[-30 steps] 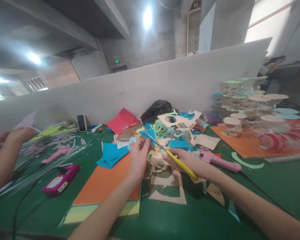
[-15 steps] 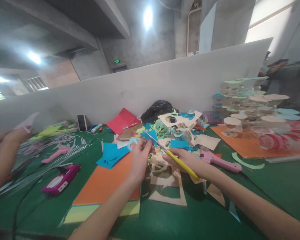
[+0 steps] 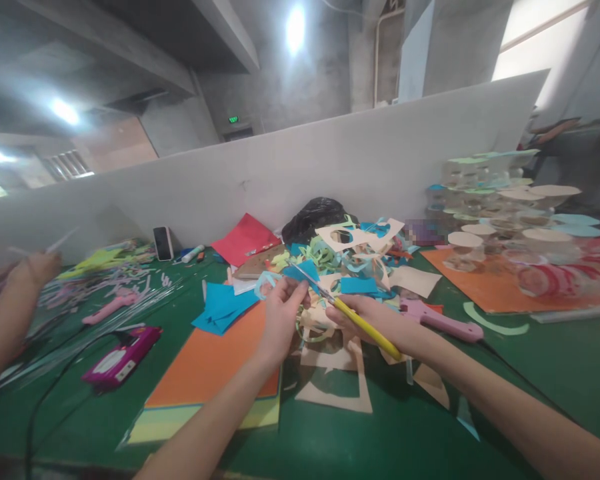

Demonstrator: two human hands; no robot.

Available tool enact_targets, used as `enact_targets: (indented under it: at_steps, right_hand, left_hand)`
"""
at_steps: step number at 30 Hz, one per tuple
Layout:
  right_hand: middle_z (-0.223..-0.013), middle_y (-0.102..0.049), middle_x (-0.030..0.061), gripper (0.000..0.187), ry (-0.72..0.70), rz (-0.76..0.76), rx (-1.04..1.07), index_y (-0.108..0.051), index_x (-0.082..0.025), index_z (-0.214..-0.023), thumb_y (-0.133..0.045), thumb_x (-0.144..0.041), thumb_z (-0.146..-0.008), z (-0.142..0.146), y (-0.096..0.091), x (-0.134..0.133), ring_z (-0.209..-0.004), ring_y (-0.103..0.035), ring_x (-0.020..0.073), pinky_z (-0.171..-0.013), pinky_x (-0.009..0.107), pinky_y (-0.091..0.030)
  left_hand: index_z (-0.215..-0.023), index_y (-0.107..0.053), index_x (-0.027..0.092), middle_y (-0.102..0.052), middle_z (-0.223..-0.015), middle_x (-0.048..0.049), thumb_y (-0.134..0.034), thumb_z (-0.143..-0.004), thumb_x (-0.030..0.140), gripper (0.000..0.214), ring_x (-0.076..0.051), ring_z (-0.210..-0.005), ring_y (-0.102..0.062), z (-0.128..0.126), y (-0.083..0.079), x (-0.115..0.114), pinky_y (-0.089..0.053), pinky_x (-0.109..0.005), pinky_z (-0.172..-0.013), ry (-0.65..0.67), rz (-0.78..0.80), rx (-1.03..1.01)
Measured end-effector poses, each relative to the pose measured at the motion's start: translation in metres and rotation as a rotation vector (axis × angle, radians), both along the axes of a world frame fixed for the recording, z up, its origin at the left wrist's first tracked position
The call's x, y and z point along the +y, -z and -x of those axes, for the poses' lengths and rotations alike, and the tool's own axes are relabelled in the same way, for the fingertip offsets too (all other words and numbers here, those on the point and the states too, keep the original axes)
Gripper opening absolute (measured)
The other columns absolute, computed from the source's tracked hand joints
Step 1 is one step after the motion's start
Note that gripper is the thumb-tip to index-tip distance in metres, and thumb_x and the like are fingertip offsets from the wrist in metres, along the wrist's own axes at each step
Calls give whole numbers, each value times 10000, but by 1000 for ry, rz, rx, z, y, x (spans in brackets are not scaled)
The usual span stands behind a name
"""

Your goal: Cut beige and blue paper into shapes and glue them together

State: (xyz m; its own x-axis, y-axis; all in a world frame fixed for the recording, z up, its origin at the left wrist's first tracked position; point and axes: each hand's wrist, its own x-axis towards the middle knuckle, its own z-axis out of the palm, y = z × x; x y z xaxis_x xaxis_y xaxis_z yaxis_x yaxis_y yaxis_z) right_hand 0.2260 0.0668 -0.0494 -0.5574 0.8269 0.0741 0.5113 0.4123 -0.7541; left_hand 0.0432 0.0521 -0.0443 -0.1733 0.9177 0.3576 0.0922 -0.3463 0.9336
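Between the fingers of my left hand [image 3: 284,300] is a small piece of blue paper [image 3: 307,269]. My right hand [image 3: 356,316] is wrapped round yellow-handled scissors [image 3: 367,328], whose blades lie against the blue paper. Beneath both hands spreads a heap of paper offcuts [image 3: 325,257] in cream, green and blue. Left of my left hand, several blue sheets [image 3: 225,308] rest partly on a stack of orange paper [image 3: 215,363]. A pink glue gun [image 3: 445,325] lies just right of my right hand.
At the far left, another person's hands [image 3: 37,267] hold a thin pale strip. A magenta box [image 3: 123,359] with a black cable and a phone [image 3: 163,244] stand on that side. Clear cups with paper discs [image 3: 510,200] are stacked at right. Behind the heap sits a black bag [image 3: 314,219].
The blue paper has turned and shifted slightly to the right in my left hand, with the scissors still at it. At far left the other person's hands have moved with their pale piece.
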Motion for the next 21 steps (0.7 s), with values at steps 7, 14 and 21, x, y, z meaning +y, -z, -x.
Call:
enact_targets:
  at_steps: [7,14,21]
  right_hand:
    - [-726,-537,-12,423,-54,-12,-7,-449,-216,-815,-470,-633,-886,-3,-8,-7,-622,-475,152,-589,281,-370]
    - [-619,-474,-29,508,21,-18,-14,-435,-209,-663,-466,-678,-857,0,-7,-2,-579,-414,135,-540,261,-299]
    - [-570,-417,-38,544,151,-69,-30,-417,-208,-610,-478,-704,-824,-2,-10,3,-562,-355,127,-519,258,-283]
  left_hand:
    - [-561,-512,202,-541,-515,23,-673,-748,331,279,-129,-537,-498,-3,-7,-4,-382,-258,-583,-52,10,72]
    - [-512,-524,200,-537,-508,10,-674,-744,364,321,-134,-532,-494,-4,-10,-5,-381,-270,-581,-48,21,97]
    - [-560,-488,206,-526,-522,22,-637,-807,362,328,-134,-562,-491,-5,-4,2,-392,-265,-618,-20,-2,102]
